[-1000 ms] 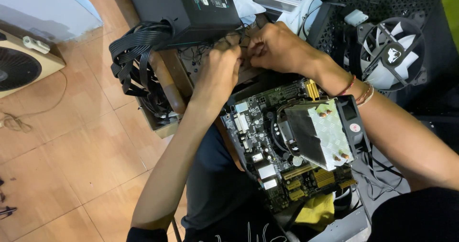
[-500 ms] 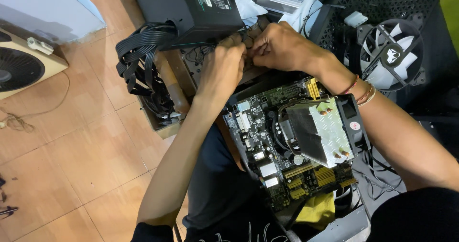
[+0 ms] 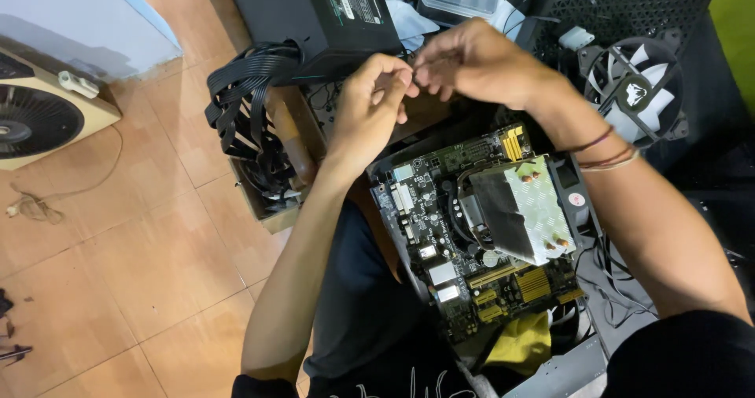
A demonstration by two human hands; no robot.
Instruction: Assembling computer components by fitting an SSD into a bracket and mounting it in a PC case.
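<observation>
Cable [image 3: 415,74] between hands (pinched)

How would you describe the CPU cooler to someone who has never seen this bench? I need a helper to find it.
Start at the green motherboard lying below both hands. The cooler stands on its right half: a boxy tower of silvery fins with copper pipe ends on top. Unlike the round white-bladed fan nearby, it is square and metallic.
</observation>
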